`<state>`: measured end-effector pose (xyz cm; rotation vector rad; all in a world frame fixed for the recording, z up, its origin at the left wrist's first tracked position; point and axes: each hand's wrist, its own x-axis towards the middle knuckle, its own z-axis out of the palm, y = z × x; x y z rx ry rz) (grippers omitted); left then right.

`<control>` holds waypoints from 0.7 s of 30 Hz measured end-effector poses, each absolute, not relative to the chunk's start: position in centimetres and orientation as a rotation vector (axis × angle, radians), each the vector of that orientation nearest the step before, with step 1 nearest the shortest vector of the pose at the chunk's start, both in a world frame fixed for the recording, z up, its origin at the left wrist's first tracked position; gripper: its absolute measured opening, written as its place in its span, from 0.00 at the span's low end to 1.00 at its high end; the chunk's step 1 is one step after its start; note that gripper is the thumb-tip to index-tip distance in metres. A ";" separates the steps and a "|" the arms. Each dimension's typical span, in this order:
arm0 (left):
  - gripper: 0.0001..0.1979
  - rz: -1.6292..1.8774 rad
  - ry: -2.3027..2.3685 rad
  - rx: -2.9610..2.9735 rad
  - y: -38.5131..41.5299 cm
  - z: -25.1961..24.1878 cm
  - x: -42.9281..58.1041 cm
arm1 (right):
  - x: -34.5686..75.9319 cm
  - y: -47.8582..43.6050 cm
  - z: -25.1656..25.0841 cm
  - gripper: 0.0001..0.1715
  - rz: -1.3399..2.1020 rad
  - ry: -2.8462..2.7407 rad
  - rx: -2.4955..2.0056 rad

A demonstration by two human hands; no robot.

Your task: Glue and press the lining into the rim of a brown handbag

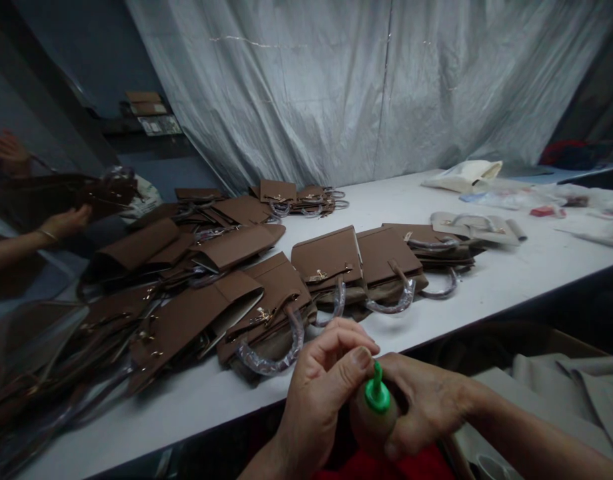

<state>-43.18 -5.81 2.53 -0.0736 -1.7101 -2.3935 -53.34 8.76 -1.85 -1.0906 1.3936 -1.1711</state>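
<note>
A squeeze bottle (371,427) with a green nozzle cap (377,395) is held upright in front of my body, below the table's front edge. My right hand (426,400) is wrapped round its right side. Close by on the left, my left hand (319,393) has its fingers curled, with the thumb beside the nozzle tip. What those fingers may be pinching is hidden. Just beyond my hands lie brown handbags (331,257) with gold-coloured hardware. Their handles (274,360) are wrapped in clear plastic.
Many more brown bags (186,313) spread across the left of the white table (506,280). A grey bag (479,227) and plastic wrapping (526,197) lie to the right. Another person's hand (69,223) holds a bag at far left. Grey sheets (551,393) are below right.
</note>
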 end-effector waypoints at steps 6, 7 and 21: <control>0.08 -2.341 -1.754 -0.119 -5.8 2.2 -43.5 | -53.4 8.7 -1.9 0.25 -1.149 1.404 -1.075; 0.08 -2.329 -1.767 -0.122 -5.8 2.2 -43.5 | -53.4 8.7 -1.9 0.24 -1.148 1.393 -1.072; 0.21 -2.035 -2.134 0.172 -6.8 0.2 -42.5 | -54.5 10.7 -2.8 0.37 -1.263 1.506 -1.028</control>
